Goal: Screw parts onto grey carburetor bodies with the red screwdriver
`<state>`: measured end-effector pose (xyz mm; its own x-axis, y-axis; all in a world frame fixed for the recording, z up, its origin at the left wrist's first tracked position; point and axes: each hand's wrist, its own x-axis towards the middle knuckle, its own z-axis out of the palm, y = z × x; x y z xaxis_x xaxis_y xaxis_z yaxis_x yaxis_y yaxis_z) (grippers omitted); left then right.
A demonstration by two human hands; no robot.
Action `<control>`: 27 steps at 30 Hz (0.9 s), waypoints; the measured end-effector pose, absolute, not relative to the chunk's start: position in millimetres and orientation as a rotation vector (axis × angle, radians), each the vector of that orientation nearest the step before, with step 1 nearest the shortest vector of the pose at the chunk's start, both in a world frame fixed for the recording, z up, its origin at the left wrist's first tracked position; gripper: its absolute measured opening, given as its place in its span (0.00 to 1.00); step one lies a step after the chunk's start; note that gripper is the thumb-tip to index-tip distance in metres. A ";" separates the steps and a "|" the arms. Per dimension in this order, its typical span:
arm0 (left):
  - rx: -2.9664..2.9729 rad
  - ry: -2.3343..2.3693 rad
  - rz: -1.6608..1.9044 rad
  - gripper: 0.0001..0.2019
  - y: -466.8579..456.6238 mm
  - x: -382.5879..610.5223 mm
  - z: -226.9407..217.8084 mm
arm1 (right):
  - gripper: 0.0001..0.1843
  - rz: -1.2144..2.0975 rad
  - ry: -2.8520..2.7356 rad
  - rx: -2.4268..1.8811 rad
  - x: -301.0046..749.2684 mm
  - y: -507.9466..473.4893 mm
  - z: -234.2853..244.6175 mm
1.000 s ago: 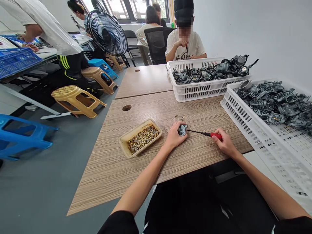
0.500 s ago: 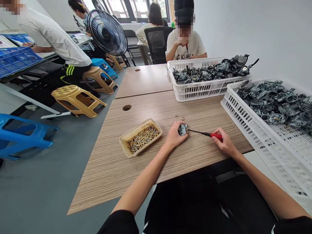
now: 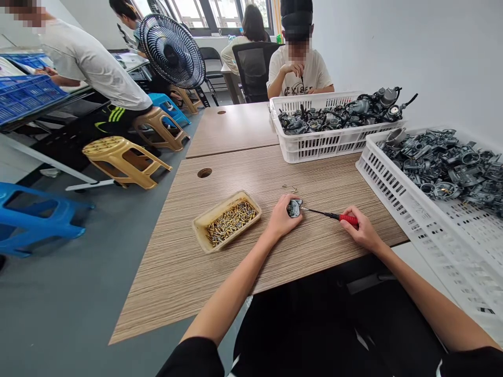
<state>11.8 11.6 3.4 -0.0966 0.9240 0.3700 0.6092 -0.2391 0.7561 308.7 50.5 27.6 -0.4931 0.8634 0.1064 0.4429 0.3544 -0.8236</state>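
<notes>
My left hand [image 3: 283, 217] is closed around a small grey metal carburetor part [image 3: 294, 208], holding it on the wooden table [image 3: 165, 283]. In my right hand [image 3: 362, 230] is a screwdriver [image 3: 348, 219] with a red and black handle. Its thin shaft points left, and the tip meets the right side of the part; whether it sits in a screw is too small to tell. Just beyond the part lie a few small brass pieces [image 3: 294, 189]. Left of my left hand stands a cream plastic tub [image 3: 201, 238] holding many small brass and silver pieces.
A white basket [image 3: 310, 152] of carburetors stands at the back right, and another white basket [image 3: 396, 193] of grey metal parts is at my right. Across the table sits a person [image 3: 301, 73]. A fan [image 3: 172, 52] and stools [image 3: 126, 157] stand to the left.
Both hands stay nearly in place, with the screwdriver still against the part. Fewer brass pieces show beyond the left hand. The person opposite has shifted a raised hand.
</notes>
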 end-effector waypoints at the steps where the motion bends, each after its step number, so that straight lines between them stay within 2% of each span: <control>1: 1.835 1.670 1.267 0.20 11.6 11.8 3.5 | 0.15 1.022 -2.082 -1.140 308.6 50.4 27.9; 27: 1.826 1.686 1.303 0.19 13.2 12.9 -0.8 | 0.15 0.930 -2.121 -1.140 309.3 54.5 22.1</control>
